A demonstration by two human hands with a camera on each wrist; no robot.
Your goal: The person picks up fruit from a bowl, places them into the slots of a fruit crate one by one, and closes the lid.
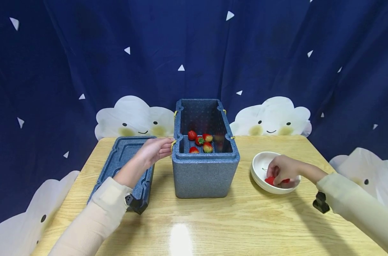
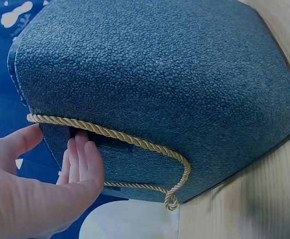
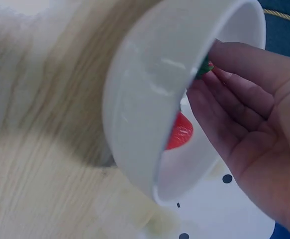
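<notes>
the roped foam box (image 1: 205, 179) is apparently being steadied by the straight-fingered left hand (image 1: 154, 151); a leafy-topped strawberry (image 3: 205, 68) is being pinched by the right hand (image 1: 284, 170) inside the white bowl (image 3: 140, 94).

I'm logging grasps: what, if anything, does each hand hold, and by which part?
Right hand: a strawberry, apparently near its leafy top, contact partly hidden. Left hand: nothing.

Blue box (image 1: 206, 179); gold rope (image 2: 102, 131); white bowl (image 3: 135, 99); red strawberries (image 1: 208, 147); navy curtain (image 1: 197, 39), white triangles (image 1: 181, 68).
</notes>
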